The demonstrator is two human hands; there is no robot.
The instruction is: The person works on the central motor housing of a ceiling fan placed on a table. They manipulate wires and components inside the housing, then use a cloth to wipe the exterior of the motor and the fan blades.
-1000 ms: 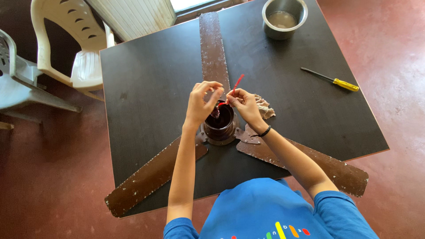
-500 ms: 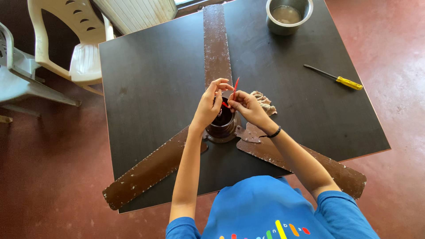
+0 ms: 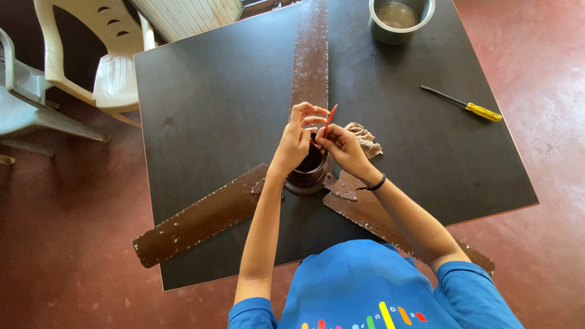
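Hands first: two bare ones meet over the middle of a dark square wooden table (image 3: 213, 109). The left hand (image 3: 297, 137) pinches the red wire (image 3: 329, 119) with narrow, curled fingers, and the right hand (image 3: 341, 146), a black band on its wrist, closes its fingertips on the same wire just beside it. That single thin red wire stands up between the fingers, right above the round brown motor housing of a ceiling fan (image 3: 308, 173), which sits at the table's centre.

Counted out: three brown, paint-flecked fan blades spread from the housing, one running away toward the far edge (image 3: 311, 55), one toward the near left corner (image 3: 201, 219) and one toward the near right (image 3: 372, 213), partly under the right forearm. One crumpled beige rag (image 3: 365, 139) lies touching the far side of the right hand. One yellow-handled screwdriver (image 3: 466, 105) lies well apart on the right of the table. One round steel pot (image 3: 399, 18) stands near the far right corner. Two pale plastic chairs, one cream (image 3: 103, 55) and one grey (image 3: 24, 97), stand off the table's left side.

Compared with half a second ago, both hands remain on the wire above the housing; the left fingers have opened slightly at the top, and the whole view has slid a little downward.

The table top is dull and dark, set on a reddish, worn cement floor (image 3: 61, 244).
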